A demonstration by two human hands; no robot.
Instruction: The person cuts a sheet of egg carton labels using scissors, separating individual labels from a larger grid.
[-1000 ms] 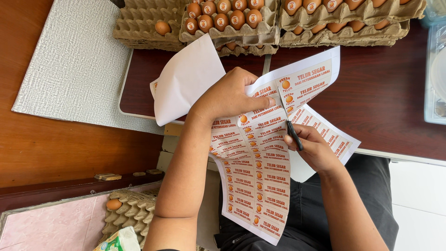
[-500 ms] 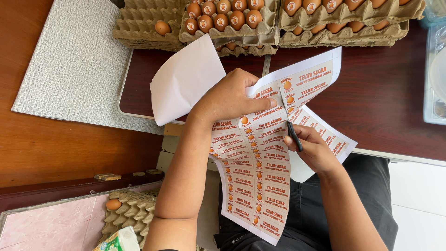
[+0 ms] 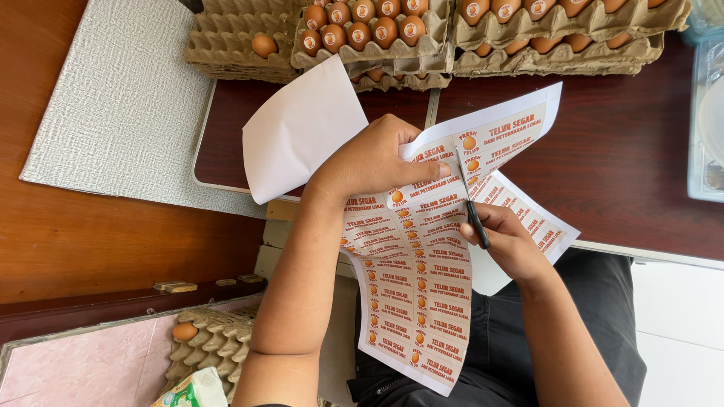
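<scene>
Paper label sheet (image 3: 411,279) pinched taut by left hand (image 3: 373,162) so right hand (image 3: 505,241), clamped on scissors (image 3: 471,200), cuts clean btwn rows

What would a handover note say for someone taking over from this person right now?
Left hand: grip on the upper part of the label sheet, thumb on its printed face.
Right hand: grip on scissors, blades in the sheet near its top.
Sheet hangs over the lap; another printed sheet lies under it on the table edge. Blank white paper sits behind the left hand. Egg trays line the far side of the table.
Done: one cut begun.
Left: most rows of labels uncut.
</scene>
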